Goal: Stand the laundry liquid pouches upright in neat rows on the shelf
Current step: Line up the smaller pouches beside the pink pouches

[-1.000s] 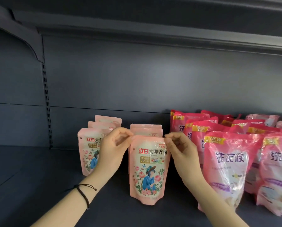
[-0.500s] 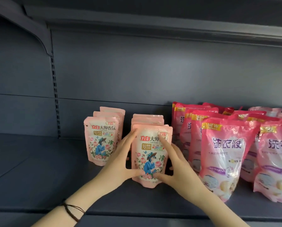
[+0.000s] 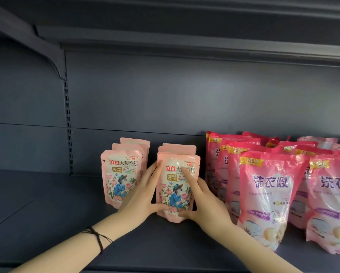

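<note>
The left hand (image 3: 143, 194) and right hand (image 3: 206, 201) press straight fingers against the front pale-pink pouch (image 3: 173, 196), apparently to square it upright in its row on the shelf (image 3: 46, 213).

Shelf (image 3: 46, 223): dark grey metal.
Back centre: two rows of upright pale pink pouches (image 3: 121, 174).
Right end: leaning larger deep pink pouches (image 3: 267, 194).

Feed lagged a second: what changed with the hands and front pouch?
The left hand and right hand let go of the top corners of the front pouch and slid down to flank its sides, thumbs at its base. The left row and large pink bags stayed put.
</note>
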A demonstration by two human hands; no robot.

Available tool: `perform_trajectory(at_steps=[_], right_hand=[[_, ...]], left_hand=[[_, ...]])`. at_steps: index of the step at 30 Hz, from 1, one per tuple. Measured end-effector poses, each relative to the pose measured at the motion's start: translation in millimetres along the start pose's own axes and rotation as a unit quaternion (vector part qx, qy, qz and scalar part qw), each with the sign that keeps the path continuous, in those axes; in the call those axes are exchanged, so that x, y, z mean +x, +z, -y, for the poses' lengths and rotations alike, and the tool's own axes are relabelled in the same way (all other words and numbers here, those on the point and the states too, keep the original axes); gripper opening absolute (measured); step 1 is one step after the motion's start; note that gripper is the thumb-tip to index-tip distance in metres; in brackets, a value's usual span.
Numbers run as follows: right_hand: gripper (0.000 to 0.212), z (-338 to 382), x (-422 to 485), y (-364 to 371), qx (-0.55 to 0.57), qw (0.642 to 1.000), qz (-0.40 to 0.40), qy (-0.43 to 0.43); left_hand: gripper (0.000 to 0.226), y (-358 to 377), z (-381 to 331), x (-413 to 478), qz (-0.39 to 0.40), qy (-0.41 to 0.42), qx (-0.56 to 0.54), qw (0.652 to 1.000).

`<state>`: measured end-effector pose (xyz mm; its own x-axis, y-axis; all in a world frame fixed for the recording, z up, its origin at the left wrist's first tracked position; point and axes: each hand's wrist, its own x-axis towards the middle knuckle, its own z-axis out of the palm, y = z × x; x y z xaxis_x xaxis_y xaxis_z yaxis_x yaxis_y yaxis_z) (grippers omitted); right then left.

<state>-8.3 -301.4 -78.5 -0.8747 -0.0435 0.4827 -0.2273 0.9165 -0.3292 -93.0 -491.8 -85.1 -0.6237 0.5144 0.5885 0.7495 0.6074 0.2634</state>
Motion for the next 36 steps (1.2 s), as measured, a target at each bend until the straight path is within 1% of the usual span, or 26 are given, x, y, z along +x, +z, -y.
perform_trajectory(at_steps=[7,9,13,15,18,20,21,23,24,25,27,29,31,32,34,36], right_hand=[[0.115,-4,15,4,-0.016,1.0,-0.014,0.022],[0.117,-6,17,6,-0.019,0.999,-0.016,0.03],[0.119,-8,21,9,-0.028,0.998,-0.013,0.046],[0.116,-5,21,7,-0.034,0.998,-0.006,0.051],[0.108,5,16,-5,-0.058,0.996,0.035,0.064],[0.097,14,10,-23,-0.104,0.99,0.062,0.069],[0.089,19,9,-35,-0.132,0.987,0.061,0.066],[0.062,34,11,-67,-0.17,0.984,0.045,0.042],[0.047,42,17,-85,-0.183,0.982,0.045,0.029],[0.034,49,26,-103,-0.197,0.979,0.054,0.024],[0.018,62,50,-136,-0.215,0.972,0.087,0.032],[0.013,71,82,-160,-0.225,0.965,0.128,0.04],[0.014,72,117,-170,-0.236,0.955,0.176,0.043],[0.016,69,133,-169,-0.235,0.95,0.201,0.048],[0.021,58,163,-160,-0.238,0.939,0.24,0.061],[0.025,43,186,-150,-0.256,0.926,0.266,0.073]], left_hand=[[0.125,15,14,19,0.003,0.006,-0.012,1.0],[0.123,20,17,23,0.007,0.006,-0.047,0.999],[0.121,25,18,27,0.028,-0.008,-0.167,0.985],[0.12,23,16,27,0.035,-0.014,-0.193,0.98],[0.121,17,10,22,0.033,-0.014,-0.16,0.986],[0.114,6,2,18,0.027,-0.006,-0.149,0.988],[0.108,-4,-1,19,0.028,0.008,-0.152,0.988],[0.088,-34,-8,28,0.033,0.045,-0.153,0.987],[0.076,-51,-9,38,0.031,0.064,-0.133,0.989],[0.064,-68,-10,51,0.022,0.078,-0.095,0.992],[0.042,-99,-8,83,-0.004,0.094,-0.004,0.996],[0.029,-125,-5,118,0.012,0.122,0.081,0.989],[0.021,-138,-2,151,0.077,0.155,0.156,0.973],[0.02,-139,0,166,0.115,0.165,0.176,0.964],[0.021,-131,5,194,0.172,0.172,0.178,0.954],[0.022,-112,10,216,0.205,0.16,0.126,0.957]])
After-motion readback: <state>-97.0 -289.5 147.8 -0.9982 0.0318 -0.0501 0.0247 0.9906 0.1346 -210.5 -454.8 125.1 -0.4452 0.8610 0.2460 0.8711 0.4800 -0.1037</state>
